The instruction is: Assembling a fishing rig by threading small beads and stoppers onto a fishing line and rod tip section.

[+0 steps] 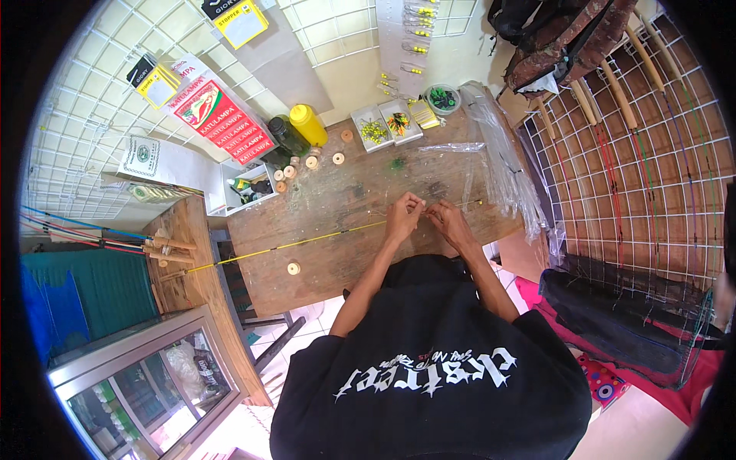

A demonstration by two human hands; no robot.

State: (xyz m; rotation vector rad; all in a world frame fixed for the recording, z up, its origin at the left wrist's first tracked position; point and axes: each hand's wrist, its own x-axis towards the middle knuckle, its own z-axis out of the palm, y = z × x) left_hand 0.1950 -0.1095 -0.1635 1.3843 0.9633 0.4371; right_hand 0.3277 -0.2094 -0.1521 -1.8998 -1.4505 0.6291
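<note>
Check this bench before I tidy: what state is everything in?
Left hand: curled, hold unclear
Right hand: curled, hold unclear
Yellow rod: lying across table
Yellow bottle: upright
Dark bottle: upright
White trays: open, partly filled
White box: open, partly filled
Front spool: round face up
Clear plastic: wrinkled

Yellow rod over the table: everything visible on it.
The yellow rod is long, thin and nearly straight, with a few dark bands; its material is unclear. It runs aslant across the wooden table, its left end over the wooden ledge. Rightward it reaches the left hand, with the right hand close by; exact finger contact is too small to tell.
</note>
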